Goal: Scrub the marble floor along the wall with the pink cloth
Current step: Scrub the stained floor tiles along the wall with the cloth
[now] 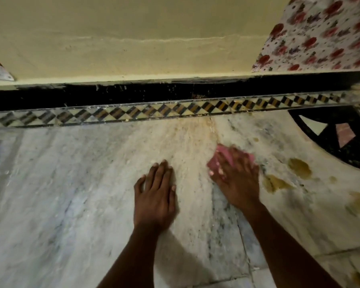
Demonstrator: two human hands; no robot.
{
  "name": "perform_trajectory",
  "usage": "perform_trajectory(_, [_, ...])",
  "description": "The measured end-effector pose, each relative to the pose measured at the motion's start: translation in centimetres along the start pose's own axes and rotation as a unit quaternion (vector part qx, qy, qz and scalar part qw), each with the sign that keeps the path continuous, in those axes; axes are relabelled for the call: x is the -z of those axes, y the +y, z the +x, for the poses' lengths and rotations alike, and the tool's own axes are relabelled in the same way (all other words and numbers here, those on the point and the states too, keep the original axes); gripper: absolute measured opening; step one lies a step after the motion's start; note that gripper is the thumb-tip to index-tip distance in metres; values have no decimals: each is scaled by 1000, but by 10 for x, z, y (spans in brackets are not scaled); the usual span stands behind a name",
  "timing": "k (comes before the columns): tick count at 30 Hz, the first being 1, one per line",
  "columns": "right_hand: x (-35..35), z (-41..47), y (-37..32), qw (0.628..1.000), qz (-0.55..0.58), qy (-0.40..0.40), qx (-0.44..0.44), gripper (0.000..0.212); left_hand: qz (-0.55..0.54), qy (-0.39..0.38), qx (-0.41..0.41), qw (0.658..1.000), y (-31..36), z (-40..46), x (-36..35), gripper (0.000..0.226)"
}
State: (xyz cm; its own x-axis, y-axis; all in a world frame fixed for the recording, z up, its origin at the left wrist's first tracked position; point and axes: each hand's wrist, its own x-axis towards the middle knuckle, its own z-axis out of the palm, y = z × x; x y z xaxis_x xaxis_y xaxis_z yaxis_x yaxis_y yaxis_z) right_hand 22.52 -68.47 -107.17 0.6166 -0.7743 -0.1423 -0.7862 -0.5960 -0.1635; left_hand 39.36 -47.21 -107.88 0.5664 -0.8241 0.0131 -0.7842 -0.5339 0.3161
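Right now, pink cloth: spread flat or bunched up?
Bunched. The pink cloth is a compact wad under the right hand, pressed on the marble floor; only its edges show past the fingers.

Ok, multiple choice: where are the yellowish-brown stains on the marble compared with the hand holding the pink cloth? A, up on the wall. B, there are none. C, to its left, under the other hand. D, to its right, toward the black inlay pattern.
D: the yellowish-brown stains lie on the marble floor to the right of the right hand pressing the pink cloth, toward the black inlay pattern; the left hand rests flat on unstained marble.
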Motion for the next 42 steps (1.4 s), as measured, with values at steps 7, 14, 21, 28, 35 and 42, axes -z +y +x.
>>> perform_trajectory(7, [8, 99, -44, 999, 17, -28, -36, 73, 0, 7, 4, 1000, 0, 1, -4, 61])
perform_trajectory(14, [3, 24, 2, 998, -23, -38, 53, 67, -3, 1, 8, 1000, 2, 1, -3, 62])
perform_trajectory(21, [8, 113, -49, 992, 34, -28, -122, 73, 3, 7, 3, 1000, 2, 0, -5, 62])
perform_trajectory(28, [1, 26, -31, 999, 5, -40, 21, 75, 0, -5, 8, 1000, 1, 1, -2, 63])
perform_trajectory(35, [22, 115, -31, 944, 125, 21, -306, 77, 7, -10, 5, 1000, 2, 0, -3, 63])
perform_trajectory(42, [12, 94, -27, 996, 22, -55, 59, 75, 11, -3, 10, 1000, 4, 1, -3, 61])
